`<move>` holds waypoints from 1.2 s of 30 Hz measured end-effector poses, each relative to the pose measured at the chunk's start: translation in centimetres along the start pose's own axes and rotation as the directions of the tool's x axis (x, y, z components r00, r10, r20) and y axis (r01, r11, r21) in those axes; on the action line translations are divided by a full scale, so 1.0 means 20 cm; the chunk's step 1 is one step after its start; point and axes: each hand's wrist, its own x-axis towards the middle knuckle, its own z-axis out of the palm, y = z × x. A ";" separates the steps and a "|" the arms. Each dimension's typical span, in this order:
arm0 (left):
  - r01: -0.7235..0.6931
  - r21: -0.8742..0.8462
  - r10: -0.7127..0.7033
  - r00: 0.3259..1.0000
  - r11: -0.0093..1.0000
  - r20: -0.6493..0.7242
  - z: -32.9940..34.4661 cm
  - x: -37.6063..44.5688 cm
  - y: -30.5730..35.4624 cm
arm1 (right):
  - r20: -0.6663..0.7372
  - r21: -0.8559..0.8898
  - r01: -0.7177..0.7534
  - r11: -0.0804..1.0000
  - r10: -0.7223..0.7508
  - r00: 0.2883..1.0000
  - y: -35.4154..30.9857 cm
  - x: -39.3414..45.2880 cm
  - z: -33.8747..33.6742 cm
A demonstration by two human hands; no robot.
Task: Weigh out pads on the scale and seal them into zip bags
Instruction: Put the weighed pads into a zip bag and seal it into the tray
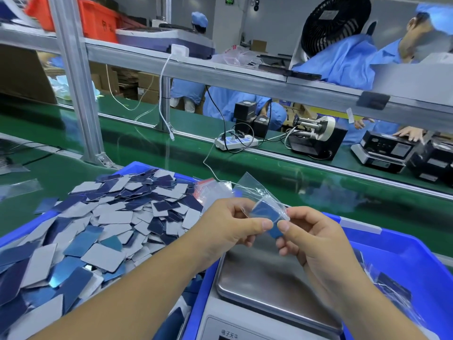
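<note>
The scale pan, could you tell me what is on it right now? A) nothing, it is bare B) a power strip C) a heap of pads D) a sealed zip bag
A: the scale pan shows only bare metal, while both hands, left and right, hold the bag with blue pads above it.

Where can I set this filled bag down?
Free: the scale pan under both hands, and green belt between bin and power strip. Crowded: the pad pile at left; bagged pads at right.
</note>
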 end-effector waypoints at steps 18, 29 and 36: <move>0.126 -0.070 -0.127 0.992 0.990 -0.010 0.01 0.00 -0.02 | 0.058 -0.081 0.076 0.994 -0.071 0.996 -0.05 0.01 -0.03; 0.147 -0.015 -0.146 0.988 0.989 0.048 0.01 -0.01 -0.04 | 0.095 -0.062 0.066 0.996 -0.060 0.994 -0.03 0.01 -0.03; 0.102 -0.082 -0.098 0.994 0.991 0.053 0.00 -0.01 -0.01 | 0.132 -0.126 0.101 0.987 -0.084 0.988 -0.05 0.01 -0.04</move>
